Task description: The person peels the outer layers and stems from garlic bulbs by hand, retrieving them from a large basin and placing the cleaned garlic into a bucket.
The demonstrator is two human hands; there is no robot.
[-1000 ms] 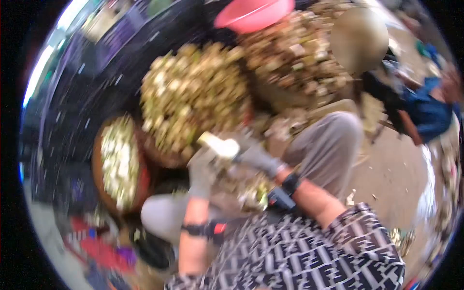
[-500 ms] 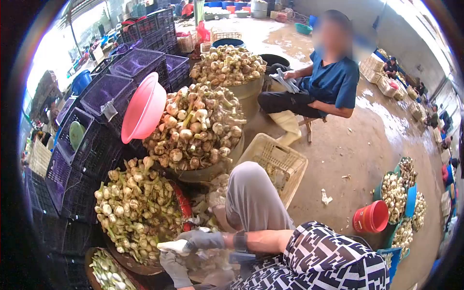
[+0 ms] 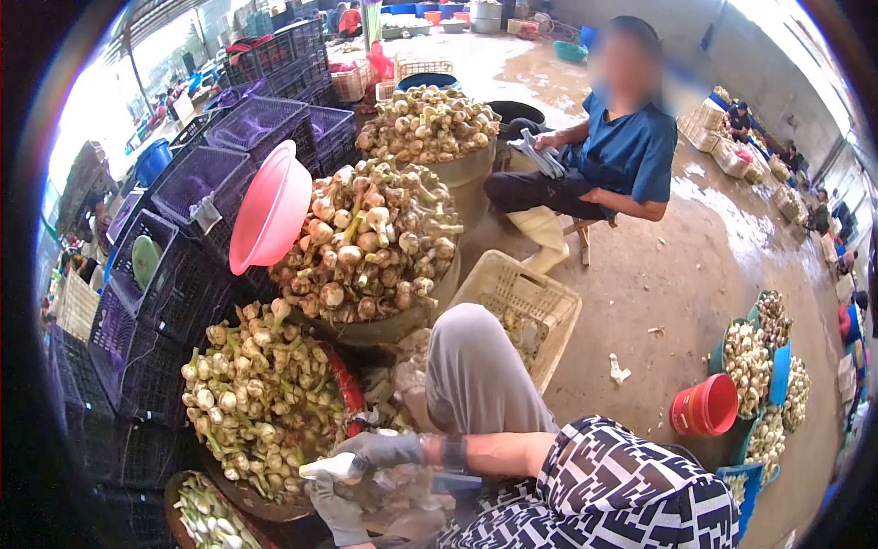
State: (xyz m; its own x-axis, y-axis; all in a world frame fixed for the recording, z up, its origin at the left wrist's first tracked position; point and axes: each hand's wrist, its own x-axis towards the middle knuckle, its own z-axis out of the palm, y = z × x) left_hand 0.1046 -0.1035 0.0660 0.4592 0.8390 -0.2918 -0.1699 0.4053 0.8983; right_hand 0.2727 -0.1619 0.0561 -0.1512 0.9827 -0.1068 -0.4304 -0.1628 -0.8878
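Observation:
My right hand (image 3: 380,450), in a grey glove, is closed around a pale garlic bulb (image 3: 331,468) whose tapered end points left. Just below it is my left hand (image 3: 337,512), gloved as well, its fingers curled close under the bulb; what they hold, if anything, is hidden. To the left, a wide tub is heaped with garlic bulbs with green stems (image 3: 261,403). In the lower left corner, a container holds cleaner white bulbs (image 3: 212,517). A red cloth-like edge (image 3: 347,389) runs along the tub's right side.
Two more heaped garlic tubs (image 3: 366,242) stand beyond, beside a pink basin (image 3: 272,209) and stacked black crates (image 3: 155,311). A beige crate (image 3: 517,302) sits past my knee. A seated person (image 3: 631,146) holds gloves. A red bucket (image 3: 704,405) stands on the right.
Both hands remain together at the garlic bulb, with only a slight shift. The whole view has moved a little; nothing else has visibly changed.

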